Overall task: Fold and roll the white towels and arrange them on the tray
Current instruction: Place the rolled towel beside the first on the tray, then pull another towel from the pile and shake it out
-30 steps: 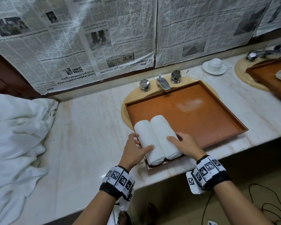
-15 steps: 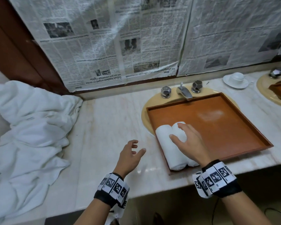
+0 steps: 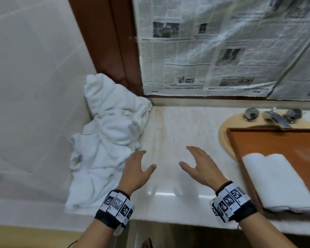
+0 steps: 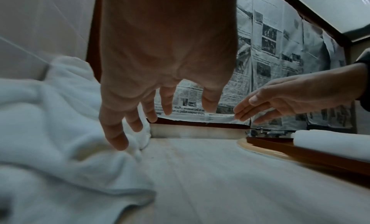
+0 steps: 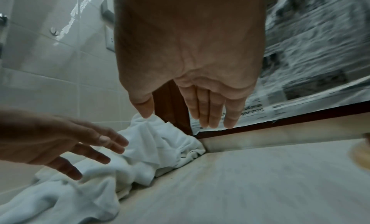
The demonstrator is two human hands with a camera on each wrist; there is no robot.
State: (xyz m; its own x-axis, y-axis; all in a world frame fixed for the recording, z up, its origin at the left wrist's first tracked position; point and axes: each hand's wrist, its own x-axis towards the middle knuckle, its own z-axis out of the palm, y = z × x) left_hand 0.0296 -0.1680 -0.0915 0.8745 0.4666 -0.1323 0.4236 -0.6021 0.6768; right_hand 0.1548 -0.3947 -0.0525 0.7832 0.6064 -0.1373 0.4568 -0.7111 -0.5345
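Both hands hover over the counter (image 3: pixel 177 136) with fingers spread and nothing in them. The left hand (image 3: pixel 135 173) is at the near edge of the heap of loose white towels (image 3: pixel 107 140), its fingertips (image 4: pixel 118 142) just above the cloth; whether they touch it cannot be told. The right hand (image 3: pixel 200 169) is beside it over bare marble, well apart from the heap and angled toward it. To the right, the brown tray (image 3: pixel 276 140) sits across the sink basin below the tap (image 3: pixel 274 117), with two rolled towels (image 3: pixel 276 181) lying side by side against its near left corner; most of the tray is bare. The step in hand looks like fetching the next towel. To do it well, pinch a single layer at a visible hem or corner rather than grabbing into the bulk, since the folds are tangled and a deep grab would likely drag several pieces along. Lift it free, then spread it flat on the bare marble between heap and tray before folding. Newspaper (image 3: pixel 213 56) covers the wall behind.
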